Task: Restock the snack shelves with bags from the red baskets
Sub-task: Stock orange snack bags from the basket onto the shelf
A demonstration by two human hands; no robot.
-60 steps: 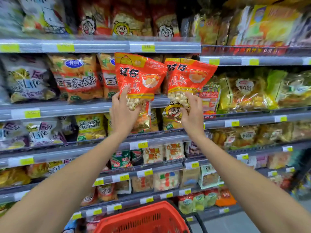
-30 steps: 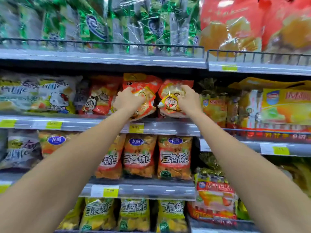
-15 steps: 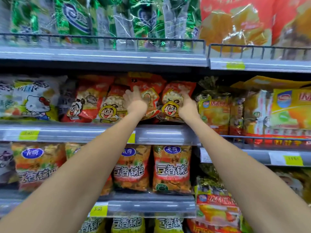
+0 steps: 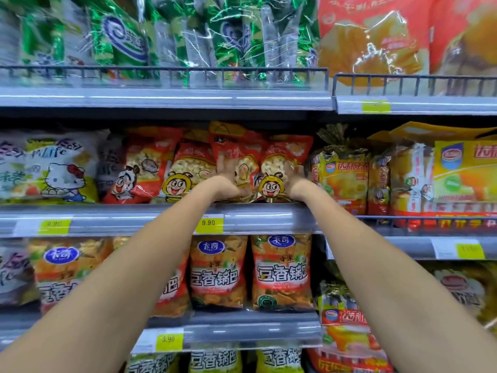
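Observation:
Two red snack bags stand side by side on the second shelf (image 4: 258, 218), among other red bags with cartoon faces. My left hand (image 4: 228, 180) presses with raised fingers against the left red bag (image 4: 236, 146). My right hand (image 4: 294, 181) lies against the lower right side of the right red bag (image 4: 286, 153), fingers pointing up. Both hands are motion-blurred. Neither seems to curl round a bag. No red basket is in view.
White Hello Kitty bags (image 4: 53, 170) fill the shelf's left end, and yellow packs (image 4: 347, 179) sit to the right. Green bags (image 4: 129, 39) line the top shelf behind a wire rail. Orange bags (image 4: 279, 273) stand one shelf below, behind my forearms.
Both bags went from being held up in front of a lower shelf to standing on the second shelf. My hands let go of them and now press them back.

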